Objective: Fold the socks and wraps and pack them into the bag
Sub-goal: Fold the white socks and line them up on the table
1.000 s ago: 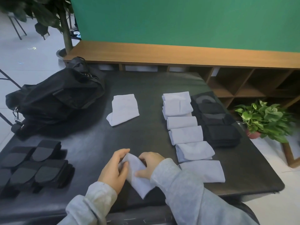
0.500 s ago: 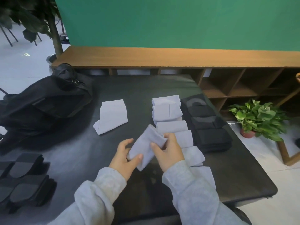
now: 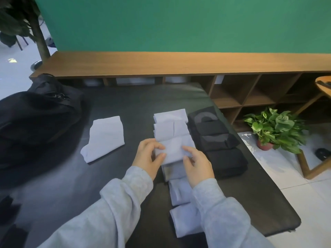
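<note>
sleeves (image 3: 129,199): light grey, soft fleecy knit | cuffs: loose at wrists | hands: bare

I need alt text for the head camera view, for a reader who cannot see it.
Both hands, left hand and right hand, hold a folded white sock over a row of white socks on a dark table. Folded black wraps lie beside it; a black bag sits far left.

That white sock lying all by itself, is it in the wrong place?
A bit odd: the lone white sock lies askew, apart from the neat white row. Both hands, left hand and right hand, hold another folded sock over that row.
</note>
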`<state>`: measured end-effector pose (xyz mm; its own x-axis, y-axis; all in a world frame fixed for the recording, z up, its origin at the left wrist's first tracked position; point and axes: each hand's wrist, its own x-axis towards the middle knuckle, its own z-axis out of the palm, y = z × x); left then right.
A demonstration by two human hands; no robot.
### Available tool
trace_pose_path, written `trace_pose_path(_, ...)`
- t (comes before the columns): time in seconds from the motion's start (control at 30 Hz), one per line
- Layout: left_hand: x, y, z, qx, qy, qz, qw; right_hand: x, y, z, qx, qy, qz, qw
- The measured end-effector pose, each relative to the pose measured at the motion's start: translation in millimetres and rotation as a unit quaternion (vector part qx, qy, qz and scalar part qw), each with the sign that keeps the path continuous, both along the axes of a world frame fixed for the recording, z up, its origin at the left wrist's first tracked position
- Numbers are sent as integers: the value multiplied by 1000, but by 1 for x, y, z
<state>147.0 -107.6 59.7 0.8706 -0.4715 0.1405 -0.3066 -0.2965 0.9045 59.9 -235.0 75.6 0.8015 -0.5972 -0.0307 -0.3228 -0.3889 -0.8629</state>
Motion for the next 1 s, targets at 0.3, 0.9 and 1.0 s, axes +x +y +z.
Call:
trace_pose_path(0.3, 16, -26, -13, 100, -70, -24, 992, 16, -15, -13, -104, 109, -12, 988)
trace_pose_path(0.9, 44, 10, -27, 143, -262, 57, 953, 18, -13, -2, -184, 143, 14, 972)
trace_pose_path(1.0, 54, 47, -34, 137, -229, 167, 949, 10, -4, 5, -164, 120, 15, 979)
